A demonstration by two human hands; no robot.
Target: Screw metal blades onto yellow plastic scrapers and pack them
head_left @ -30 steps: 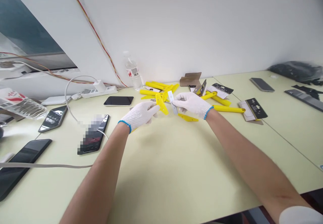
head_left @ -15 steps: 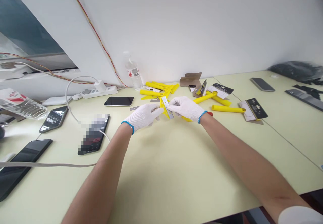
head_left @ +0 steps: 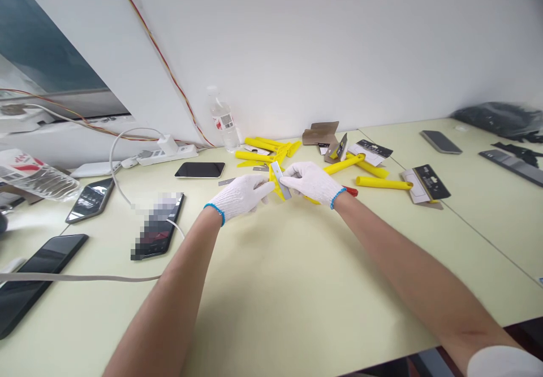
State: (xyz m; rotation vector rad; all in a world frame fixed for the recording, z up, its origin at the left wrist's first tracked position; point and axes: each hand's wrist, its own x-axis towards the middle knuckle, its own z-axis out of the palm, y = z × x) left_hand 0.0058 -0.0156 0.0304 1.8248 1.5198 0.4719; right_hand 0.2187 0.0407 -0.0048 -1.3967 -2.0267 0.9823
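Note:
Both my hands wear white knit gloves with blue cuffs and meet above the middle of the pale table [head_left: 271,286]. My left hand [head_left: 241,194] is closed on a small yellow plastic scraper head [head_left: 276,189]. My right hand [head_left: 311,181] pinches a thin grey metal blade [head_left: 280,180] and holds it against that yellow piece. A flat yellow part and something red peek out from under my right hand. Behind the hands lies a heap of yellow scraper handles [head_left: 265,150], with two more handles [head_left: 382,182] to the right.
Several phones [head_left: 199,170] lie at the left, one on a white cable [head_left: 80,278]. A power strip [head_left: 163,153] and a water bottle [head_left: 223,120] stand by the wall. Black-and-white cards [head_left: 426,183], cardboard scraps [head_left: 320,132] and a loose blade [head_left: 227,182] lie nearby.
My hands came together: the right hand carried the blade leftward onto the yellow piece in my left hand. In the last half second they barely moved.

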